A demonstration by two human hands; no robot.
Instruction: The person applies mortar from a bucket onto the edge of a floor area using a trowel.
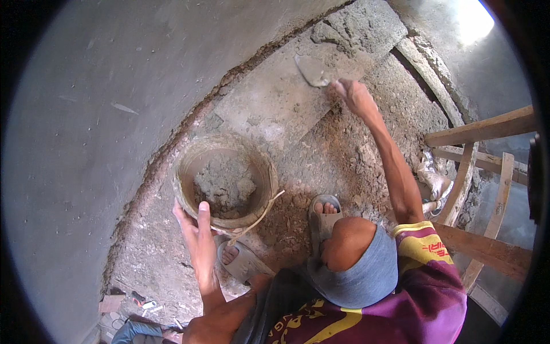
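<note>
My left hand (197, 235) grips the near-left rim of a round, mortar-crusted bucket (264, 172), its thumb over the edge and its fingers against the outer wall. Grey wet mortar (226, 180) lies inside, and a pale rope handle (258, 221) hangs down the bucket's near right side. Farther off, my right hand (356, 98) is closed around the handle of a trowel (312, 70). The trowel's blade is just over a flat board (275, 106) on the ground. A mound of mortar (364, 28) sits at the board's far end, beyond the blade.
A smooth grey wall (103, 114) rises along the left. Rough soil and rubble (378, 143) cover the floor around my sandalled feet. At the right stands wooden framing (487, 126) near a crumpled bag (432, 178). Small tools (140, 299) and cloth (137, 331) lie at the lower left.
</note>
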